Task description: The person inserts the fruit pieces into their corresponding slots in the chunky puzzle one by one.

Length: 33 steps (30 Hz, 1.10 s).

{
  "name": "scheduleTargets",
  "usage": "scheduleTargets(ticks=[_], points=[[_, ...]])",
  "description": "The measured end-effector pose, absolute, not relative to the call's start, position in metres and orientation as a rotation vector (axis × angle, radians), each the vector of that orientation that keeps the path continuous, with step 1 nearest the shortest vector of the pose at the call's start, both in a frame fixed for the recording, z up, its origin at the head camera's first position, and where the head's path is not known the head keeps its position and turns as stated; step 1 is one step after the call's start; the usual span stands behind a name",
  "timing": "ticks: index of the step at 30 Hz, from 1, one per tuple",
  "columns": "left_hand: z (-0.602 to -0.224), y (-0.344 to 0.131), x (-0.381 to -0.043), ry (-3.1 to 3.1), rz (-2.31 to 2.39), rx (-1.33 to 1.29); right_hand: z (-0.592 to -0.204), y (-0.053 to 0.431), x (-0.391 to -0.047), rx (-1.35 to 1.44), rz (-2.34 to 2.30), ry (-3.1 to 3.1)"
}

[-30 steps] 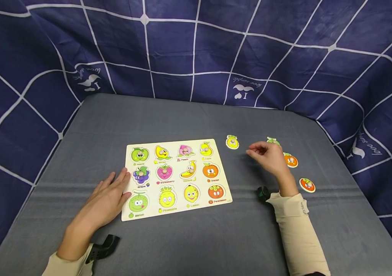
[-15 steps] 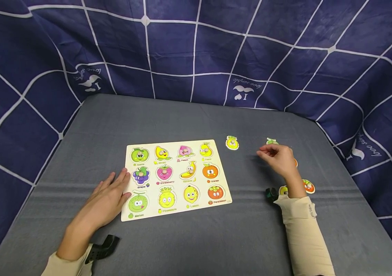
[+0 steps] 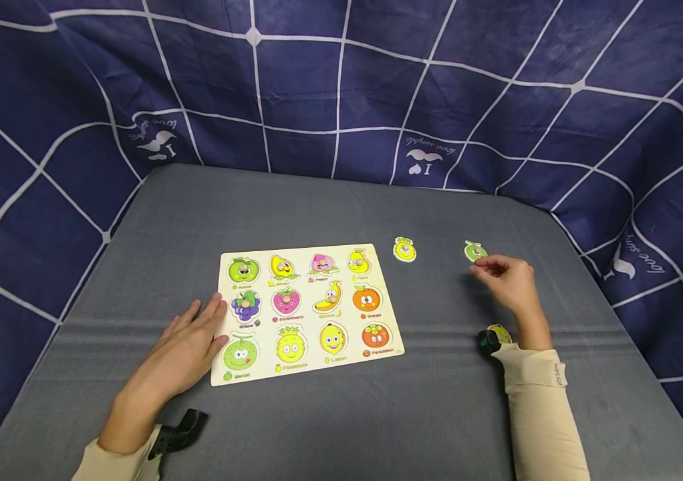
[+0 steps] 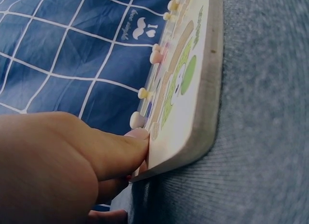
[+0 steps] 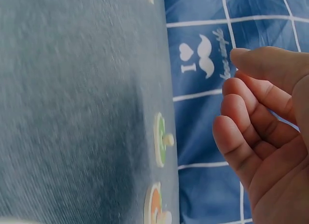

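My left hand [image 3: 188,347] lies along the left edge of a cream wooden fruit puzzle board [image 3: 386,339], its fingers straight. In the left wrist view the thumb [image 4: 128,149] presses near the board's corner. Knobbed pieces such as the apple [image 3: 244,270] and grape [image 3: 246,306] sit in the board; the bottom row shows pictures without knobs. My right hand [image 3: 508,284] hovers with loosely bent fingers and holds nothing. Close to its fingertips lies a green melon piece [image 3: 474,251]. An orange piece [image 5: 154,202] shows below the melon piece in the right wrist view.
A pineapple piece [image 3: 404,250] lies right of the board's top corner. A yellow piece [image 3: 502,332] is partly hidden by the right wrist's black camera [image 3: 488,341]. Dark blue checked cloth [image 3: 299,73] hangs behind the grey table [image 3: 293,207].
My right hand has moved to the right, uncovering the melon piece and covering the orange and red pieces in the head view. The left hand and board have stayed put.
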<state>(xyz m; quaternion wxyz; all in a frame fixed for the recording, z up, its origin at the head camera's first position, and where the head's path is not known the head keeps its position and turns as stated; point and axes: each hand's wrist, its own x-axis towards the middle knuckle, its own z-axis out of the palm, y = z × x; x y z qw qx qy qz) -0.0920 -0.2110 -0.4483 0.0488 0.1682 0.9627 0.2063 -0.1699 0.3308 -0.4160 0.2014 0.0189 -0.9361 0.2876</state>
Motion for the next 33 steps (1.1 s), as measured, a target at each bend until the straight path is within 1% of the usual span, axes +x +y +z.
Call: scheduleTargets(ticks=[17, 33], points=[[-0.449, -0.211, -0.092, 2.94, 0.624, 0.514, -0.412, 0.362, -0.171, -0.117, 0.84, -2.619], [-0.447, -0.21, -0.091, 2.925, 0.631, 0.494, -0.418, 0.395, -0.159, -0.238, 0.799, -2.689]])
